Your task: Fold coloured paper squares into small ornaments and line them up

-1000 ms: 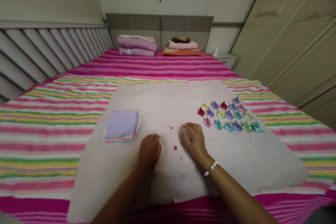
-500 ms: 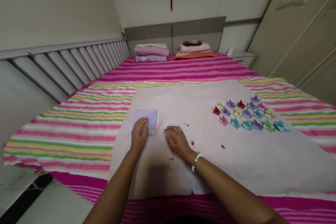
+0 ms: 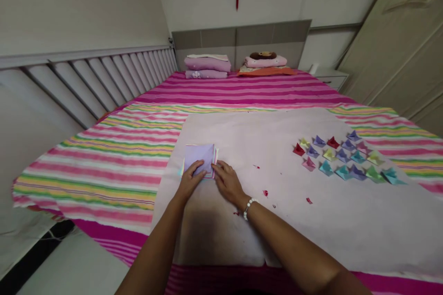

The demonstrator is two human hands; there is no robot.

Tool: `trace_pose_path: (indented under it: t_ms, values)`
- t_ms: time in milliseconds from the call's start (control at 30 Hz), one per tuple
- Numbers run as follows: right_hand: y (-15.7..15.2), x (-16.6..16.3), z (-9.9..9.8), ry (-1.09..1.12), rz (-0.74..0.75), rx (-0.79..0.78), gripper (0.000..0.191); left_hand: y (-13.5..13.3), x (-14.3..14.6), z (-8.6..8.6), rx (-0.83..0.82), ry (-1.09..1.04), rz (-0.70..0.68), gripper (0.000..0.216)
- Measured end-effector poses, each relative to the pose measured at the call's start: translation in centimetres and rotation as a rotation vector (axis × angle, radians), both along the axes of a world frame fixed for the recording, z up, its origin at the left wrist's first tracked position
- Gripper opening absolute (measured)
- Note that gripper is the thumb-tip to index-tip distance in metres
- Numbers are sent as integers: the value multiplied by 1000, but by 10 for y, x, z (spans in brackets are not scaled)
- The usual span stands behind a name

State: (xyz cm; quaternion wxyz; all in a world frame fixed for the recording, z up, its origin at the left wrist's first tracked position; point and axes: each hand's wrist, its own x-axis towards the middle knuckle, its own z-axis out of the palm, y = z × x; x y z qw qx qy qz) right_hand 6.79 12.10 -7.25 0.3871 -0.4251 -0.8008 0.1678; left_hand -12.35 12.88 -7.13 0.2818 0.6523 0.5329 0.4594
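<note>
Right hand joined left hand, one paper stack

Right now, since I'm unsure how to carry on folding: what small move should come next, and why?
Probably lift only the top lilac sheet off the stack of coloured square papers. The left hand lies flat on it, fingers of the right hand touch its right edge, and neither grips a sheet yet. The small folded paper shapes sit apart, to the right.
</note>
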Motion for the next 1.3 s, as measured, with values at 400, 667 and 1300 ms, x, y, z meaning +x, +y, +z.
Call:
trace_pose_path:
  t_ms: [400, 667, 1300]
  values:
    - [-8, 0, -5, -62, -21, 27, 47, -3, 4, 0, 2, -36, 33, 42]
    - [-8, -1, -6, -71, -24, 18, 46, -1, 4, 0, 40, -26, 45, 40]
    - [-9, -2, -4, 3, -23, 23, 47, -3, 3, 0, 56, -17, 26, 31]
